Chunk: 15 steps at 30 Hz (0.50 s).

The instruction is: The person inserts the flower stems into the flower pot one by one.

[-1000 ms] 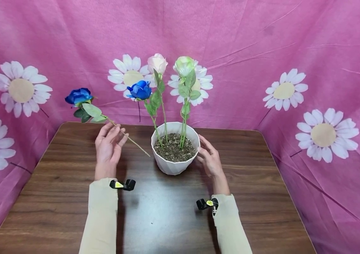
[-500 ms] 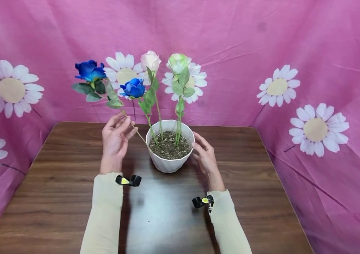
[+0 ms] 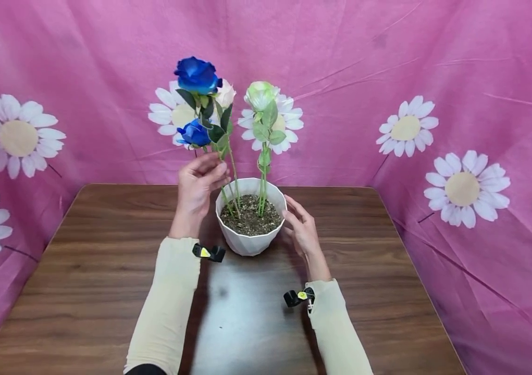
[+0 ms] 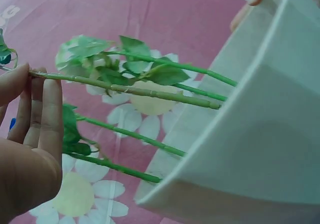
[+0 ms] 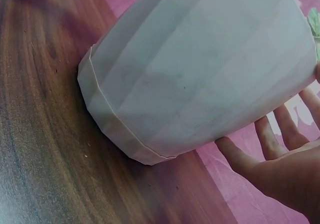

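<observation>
My left hand [image 3: 195,192] pinches the stem of a blue rose [image 3: 197,75] between thumb and fingers, left of the white faceted pot [image 3: 249,245]. In the left wrist view the brownish stem [image 4: 150,93] runs over the pot's rim, and its lower end is hidden inside. A second blue rose [image 3: 194,133], a pale pink rose [image 3: 225,95] partly covered by the held one, and a green-white rose [image 3: 261,96] stand in the dark soil [image 3: 251,224]. Against the pot's right side my right hand [image 3: 304,232] rests its extended fingers [image 5: 272,141].
The pot stands on a brown wood-grain table [image 3: 364,291]. Close behind the table's far edge hangs a pink cloth [image 3: 341,52] printed with white daisies, which also covers both sides. Each wrist carries a small black camera [image 3: 208,253].
My left hand has moved right and up to the pot, bringing the held blue rose from a steep slant to nearly upright. My right hand has kept its place on the pot.
</observation>
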### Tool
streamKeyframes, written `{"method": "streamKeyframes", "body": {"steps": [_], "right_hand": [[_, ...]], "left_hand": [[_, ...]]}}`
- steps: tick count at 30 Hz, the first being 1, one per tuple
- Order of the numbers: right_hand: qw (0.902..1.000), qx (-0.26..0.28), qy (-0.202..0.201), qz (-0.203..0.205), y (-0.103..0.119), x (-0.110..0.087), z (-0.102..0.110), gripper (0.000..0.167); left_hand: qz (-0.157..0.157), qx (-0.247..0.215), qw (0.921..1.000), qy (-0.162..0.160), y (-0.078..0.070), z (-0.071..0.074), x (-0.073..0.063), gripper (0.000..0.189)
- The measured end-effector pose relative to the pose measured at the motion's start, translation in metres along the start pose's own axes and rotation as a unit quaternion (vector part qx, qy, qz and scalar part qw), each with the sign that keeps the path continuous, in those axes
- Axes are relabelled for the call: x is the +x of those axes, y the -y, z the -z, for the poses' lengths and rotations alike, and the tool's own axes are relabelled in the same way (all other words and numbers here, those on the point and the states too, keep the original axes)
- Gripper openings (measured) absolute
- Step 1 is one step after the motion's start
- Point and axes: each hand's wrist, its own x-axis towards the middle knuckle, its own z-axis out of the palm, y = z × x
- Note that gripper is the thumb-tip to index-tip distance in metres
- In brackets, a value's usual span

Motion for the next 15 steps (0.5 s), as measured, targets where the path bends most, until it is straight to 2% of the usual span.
{"method": "streamKeyframes", "body": {"steps": [5,9,15], "right_hand": [[1.0000,-0.002,0.009,-0.002,0.000,0.002,0.000,0.050],[0.9999,0.002,0.010,0.006,0.002,0.003,-0.001,0.050],[1.0000,0.002,0.004,-0.005,0.001,0.001,0.002,0.050]], "left_hand": [[-0.005,0.071,0.9974,0.010,0.011,-0.002,0.000,0.037],[-0.013,0.139,0.9897,0.032,0.020,-0.003,0.003,0.023],[-0.025,0.197,0.9793,0.038,0.028,-0.008,0.001,0.025]]}}
